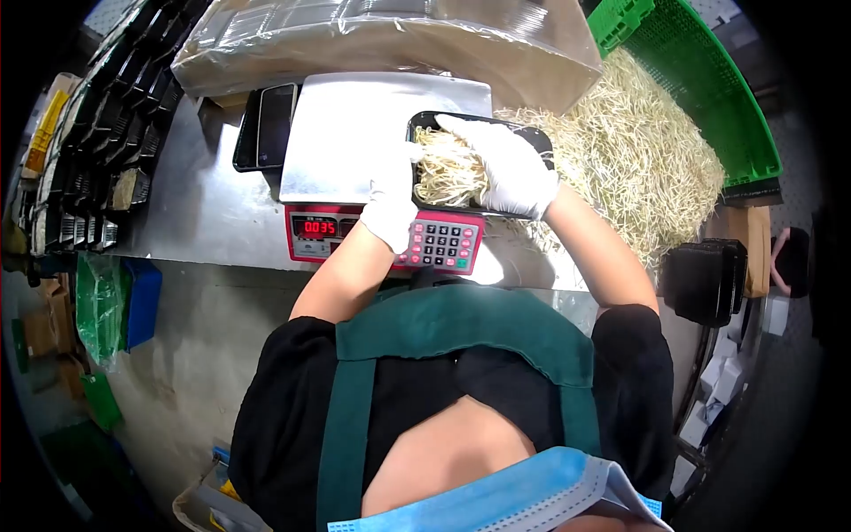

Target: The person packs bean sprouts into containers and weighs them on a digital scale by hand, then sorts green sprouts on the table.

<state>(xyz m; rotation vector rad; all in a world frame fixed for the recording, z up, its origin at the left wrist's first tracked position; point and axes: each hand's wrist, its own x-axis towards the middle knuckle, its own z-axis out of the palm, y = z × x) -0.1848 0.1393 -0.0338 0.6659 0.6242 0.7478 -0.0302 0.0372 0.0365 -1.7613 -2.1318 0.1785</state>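
Observation:
A black plastic tray (536, 139) with bean sprouts (443, 167) in its left part is over the right side of a weighing scale (355, 133). My left hand (392, 211), in a white glove, grips the tray's left edge. My right hand (510, 168), also gloved, reaches over the tray with its fingers curled against the sprouts; the fingertips are partly hidden. The scale's red display (319, 228) reads about 0.035. A large heap of loose bean sprouts (643, 146) lies to the right of the tray.
Stacked black trays (111, 124) stand at the far left. A phone (276, 126) lies beside the scale. Behind it sits a plastic-lined box (390, 53) of clear containers. A green crate (709, 89) borders the heap. More black trays (705, 279) are at the right edge.

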